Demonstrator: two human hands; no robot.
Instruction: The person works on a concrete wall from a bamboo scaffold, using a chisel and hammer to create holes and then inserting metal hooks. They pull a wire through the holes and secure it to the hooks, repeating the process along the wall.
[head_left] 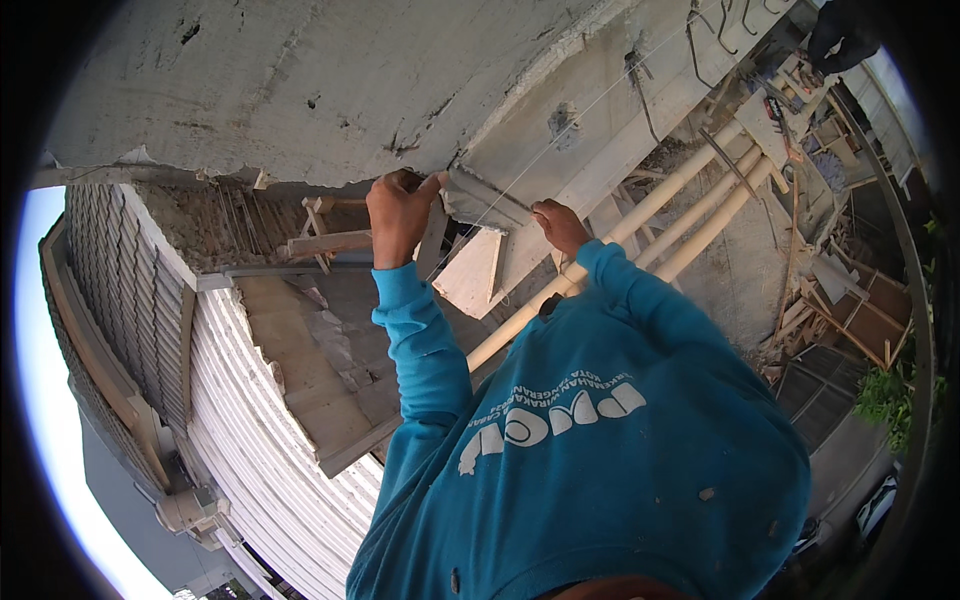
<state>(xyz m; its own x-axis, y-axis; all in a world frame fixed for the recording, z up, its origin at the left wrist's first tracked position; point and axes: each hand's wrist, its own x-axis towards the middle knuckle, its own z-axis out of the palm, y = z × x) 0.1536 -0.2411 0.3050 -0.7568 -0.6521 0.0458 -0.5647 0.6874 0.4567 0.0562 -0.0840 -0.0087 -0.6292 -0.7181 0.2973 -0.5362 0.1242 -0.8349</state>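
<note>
Left hand (398, 218) curled at rough concrete edge (350, 184), can't tell grip; right hand (562, 228) pinching slim dark rod (497, 192), 3 round poles (705, 206) alongside.

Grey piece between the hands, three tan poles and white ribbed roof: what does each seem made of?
Grey piece: probably concrete or mortar, matt, with a rough edge. Three tan poles: bamboo or plastic pipe, unclear which; round and fairly smooth. White ribbed roof: likely metal or fibre-cement sheet, pale finish, judging by its regular ribs.
</note>
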